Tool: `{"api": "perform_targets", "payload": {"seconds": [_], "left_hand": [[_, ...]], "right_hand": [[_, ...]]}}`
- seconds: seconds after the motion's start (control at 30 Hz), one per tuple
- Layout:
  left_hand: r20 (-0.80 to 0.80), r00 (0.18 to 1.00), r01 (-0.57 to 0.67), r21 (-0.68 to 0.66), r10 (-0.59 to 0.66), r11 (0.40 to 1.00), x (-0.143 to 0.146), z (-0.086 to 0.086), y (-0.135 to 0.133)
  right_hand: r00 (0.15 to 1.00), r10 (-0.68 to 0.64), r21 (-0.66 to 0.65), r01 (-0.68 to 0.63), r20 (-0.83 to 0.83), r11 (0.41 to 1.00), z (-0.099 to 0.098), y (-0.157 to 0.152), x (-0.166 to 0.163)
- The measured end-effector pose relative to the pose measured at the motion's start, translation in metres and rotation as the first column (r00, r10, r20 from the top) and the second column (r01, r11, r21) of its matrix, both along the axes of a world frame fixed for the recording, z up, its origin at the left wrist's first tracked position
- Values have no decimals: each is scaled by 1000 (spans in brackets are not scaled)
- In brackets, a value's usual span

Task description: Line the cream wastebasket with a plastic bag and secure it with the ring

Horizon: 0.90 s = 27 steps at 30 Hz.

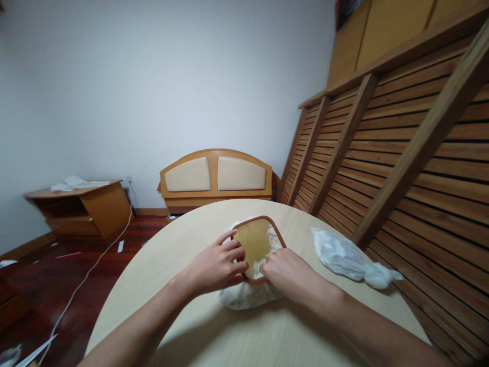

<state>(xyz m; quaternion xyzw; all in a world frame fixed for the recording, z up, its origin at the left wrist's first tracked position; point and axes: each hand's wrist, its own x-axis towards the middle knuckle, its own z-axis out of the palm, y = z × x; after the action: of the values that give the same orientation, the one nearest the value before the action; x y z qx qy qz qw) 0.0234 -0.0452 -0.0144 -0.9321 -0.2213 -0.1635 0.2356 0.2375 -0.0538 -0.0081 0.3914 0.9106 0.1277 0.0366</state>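
A rounded rectangular panel (pixel 254 243) with a brown rim and a yellowish face stands tilted on the table. My left hand (pixel 225 262) grips its left rim, fingers bent over the edge. My right hand (pixel 284 270) is closed in a fist at the panel's lower right, against the rim. Something whitish shows beside its fingers, but what the fist holds is hidden. Crumpled white material (pixel 244 297), cloth or plastic, lies beneath and behind the panel. I cannot tell whether the white patch on the panel's right side is a reflection or material.
A knotted white plastic bag (pixel 338 255) lies on the round pale table (pixel 183 244), right of my hands. Wooden slatted frames (pixel 382 153) lean along the right side. Behind are a headboard (pixel 214 173) and a low cabinet (pixel 95 209). A cable (pixel 91 270) crosses the floor.
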Motion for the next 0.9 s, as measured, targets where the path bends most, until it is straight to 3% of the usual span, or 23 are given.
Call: {"api": "perform_targets", "payload": {"seconds": [0.17, 0.33, 0.53, 0.67, 0.8, 0.9], "left_hand": [[-12, 998, 56, 34, -56, 998, 4, -2, -4], [-14, 994, 109, 80, -108, 991, 10, -5, -8], [-7, 989, 149, 107, -149, 983, 15, -8, -9], [-10, 986, 169, 124, -169, 978, 17, -11, -8], [9, 986, 165, 108, -167, 980, 17, -14, -8], [9, 987, 159, 108, -161, 981, 16, -16, -9]], "right_hand": [[997, -1, -85, -6, -72, 996, -4, -6, 0], [999, -40, -184, 40, 4, 982, -11, -9, 4], [994, -41, -229, 17, -101, 973, -9, -15, 5], [999, -31, -323, 15, -45, 946, -14, -14, 5], [990, -6, -284, -34, -137, 958, -19, -11, 9], [967, 69, -255, -134, -246, 958, -10, -11, 19]]}}
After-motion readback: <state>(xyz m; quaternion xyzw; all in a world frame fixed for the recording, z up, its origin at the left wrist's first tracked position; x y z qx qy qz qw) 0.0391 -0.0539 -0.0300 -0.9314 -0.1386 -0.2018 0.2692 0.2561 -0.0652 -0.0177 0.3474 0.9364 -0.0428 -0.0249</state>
